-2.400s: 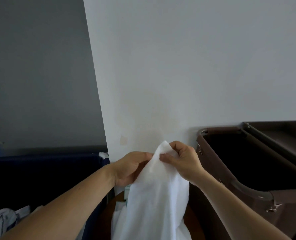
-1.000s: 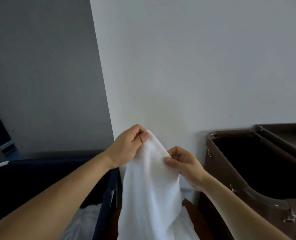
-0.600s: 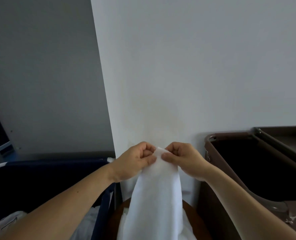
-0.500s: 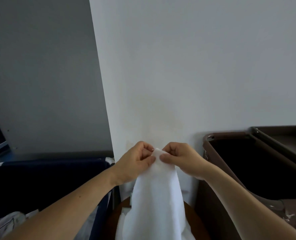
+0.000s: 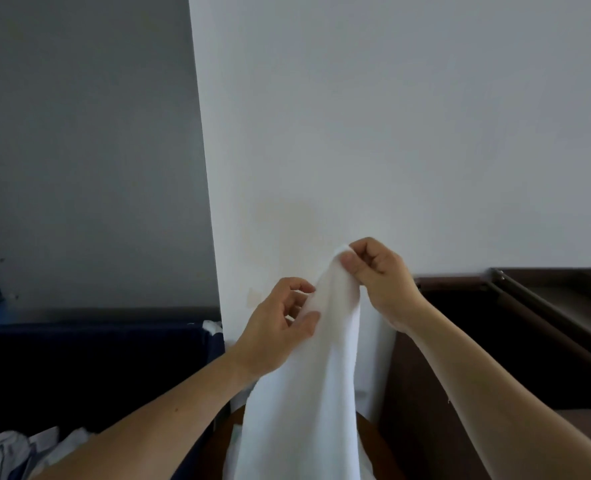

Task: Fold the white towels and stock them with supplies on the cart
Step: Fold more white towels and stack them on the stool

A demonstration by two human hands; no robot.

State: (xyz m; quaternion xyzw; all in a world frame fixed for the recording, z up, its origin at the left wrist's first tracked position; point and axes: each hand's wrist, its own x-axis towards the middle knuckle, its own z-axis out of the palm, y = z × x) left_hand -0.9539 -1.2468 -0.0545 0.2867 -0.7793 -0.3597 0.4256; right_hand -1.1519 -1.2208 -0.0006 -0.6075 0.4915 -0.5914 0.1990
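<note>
Pinching the top corner of the white towel between thumb and curled forefinger, my right hand is holding it up before the smooth pale wall. My left hand is nipping the soft edge just below, thumb in front, fingers loosely curled behind. The cloth is hanging in one long limp fold between a navy fabric bin and the brown hard-sided cart. Crumpled pale linen is lying in the bin.

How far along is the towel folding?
Done: nothing visible; no folded towel on the dark brown cart. In hand: the right hand pinches the top of the white cloth towel, the left hand grips its edge lower; it hangs unfolded. Left: folding, stocking, the pale linen by the navy bin.
</note>
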